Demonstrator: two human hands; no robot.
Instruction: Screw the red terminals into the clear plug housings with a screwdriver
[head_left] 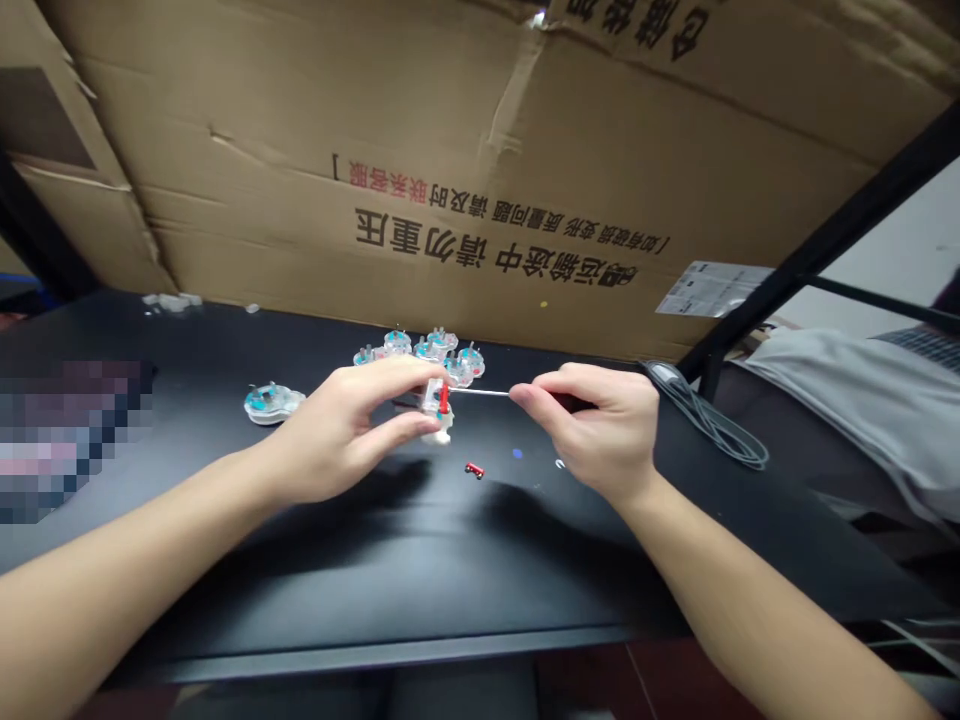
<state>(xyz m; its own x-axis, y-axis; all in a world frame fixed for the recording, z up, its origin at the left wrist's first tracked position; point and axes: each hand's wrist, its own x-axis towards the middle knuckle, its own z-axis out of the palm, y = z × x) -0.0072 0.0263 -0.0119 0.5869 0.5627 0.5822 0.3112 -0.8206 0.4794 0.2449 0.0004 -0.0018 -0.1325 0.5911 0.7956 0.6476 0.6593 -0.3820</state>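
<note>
My left hand [341,430] pinches a small clear-and-white plastic assembly [432,398] between thumb and fingers, above the table. A red piece [445,400] sits on the assembly's right side. My right hand [607,430] is closed round a screwdriver [487,393]; only its thin metal shaft shows, and the grip is hidden in the fist. The shaft points left, its end at the assembly near the red piece; whether it sits in a screw I cannot tell. Below the hands, a small red part [474,469] with dark ends lies on the table.
Several clear plastic units with blue parts [459,368] stand behind my left hand, and another similar unit [271,402] is to its left. A large cardboard sheet [450,130] rises behind the black table [420,600]. A coiled grey cable [712,420] lies at the right.
</note>
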